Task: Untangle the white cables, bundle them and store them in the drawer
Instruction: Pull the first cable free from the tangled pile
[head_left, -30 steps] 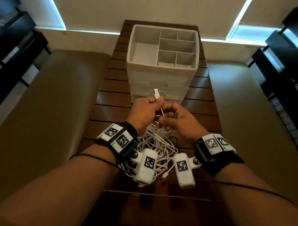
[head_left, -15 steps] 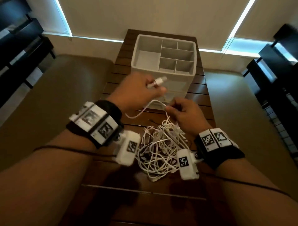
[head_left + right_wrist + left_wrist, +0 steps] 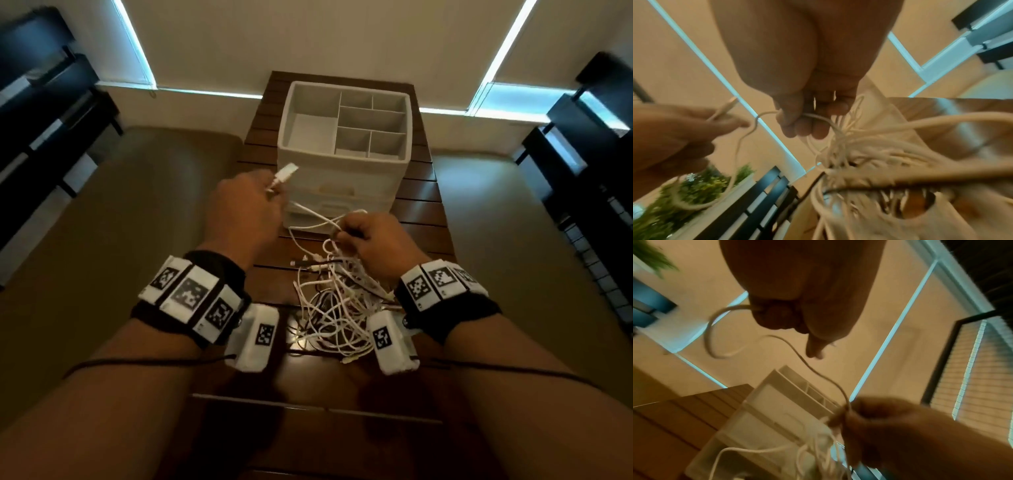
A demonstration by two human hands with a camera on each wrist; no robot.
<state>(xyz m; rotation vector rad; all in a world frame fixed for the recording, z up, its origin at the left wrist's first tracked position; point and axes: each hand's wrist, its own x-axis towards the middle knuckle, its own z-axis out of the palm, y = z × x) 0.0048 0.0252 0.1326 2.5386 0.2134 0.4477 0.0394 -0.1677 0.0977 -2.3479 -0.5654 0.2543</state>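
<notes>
A tangle of white cables [image 3: 334,308] lies on the wooden table [image 3: 421,212] between my wrists. My left hand [image 3: 239,209] is raised and pinches one cable just behind its white plug [image 3: 285,172], which points up and right. That cable [image 3: 807,366] sags in a loop across to my right hand [image 3: 370,240], whose curled fingers [image 3: 803,126] grip strands [image 3: 849,139] at the top of the tangle. The white drawer unit [image 3: 346,150] stands behind the hands, its drawers closed and its top tray of compartments bare.
A thin black cable [image 3: 318,263] runs through the pile. Tan cushioned seats [image 3: 120,222] flank the table on both sides. Dark shelving [image 3: 589,164] stands at the far right and far left. A bright strip of window runs along the wall behind.
My left hand has lifted and pulled the plug end up and to the left, away from the right hand. More cable now hangs slack between the two hands, and the tangle has loosened.
</notes>
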